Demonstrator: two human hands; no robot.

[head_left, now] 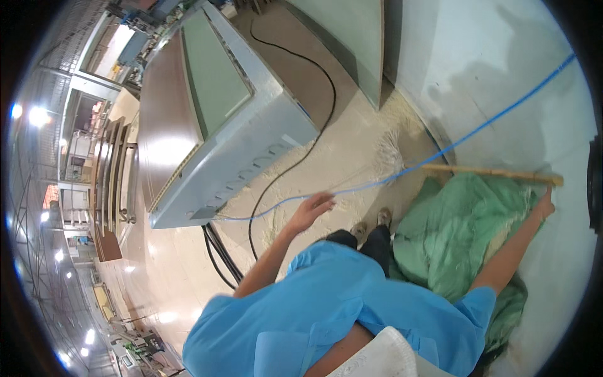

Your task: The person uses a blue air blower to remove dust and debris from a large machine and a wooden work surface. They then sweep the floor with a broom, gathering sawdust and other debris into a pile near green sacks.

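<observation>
Beside the green sack [465,239], the right hand [545,204] closes around a broom stick [496,172], while the left hand [316,206] hangs loosely spread near the blue hose [477,129].

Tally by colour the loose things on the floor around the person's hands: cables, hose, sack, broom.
Blue: 1, the hose by the left hand
Black: 2, a single cable and a cable bundle
Green: 1, the sack
Tan: 1, the broom by the right hand
Total: 5
</observation>
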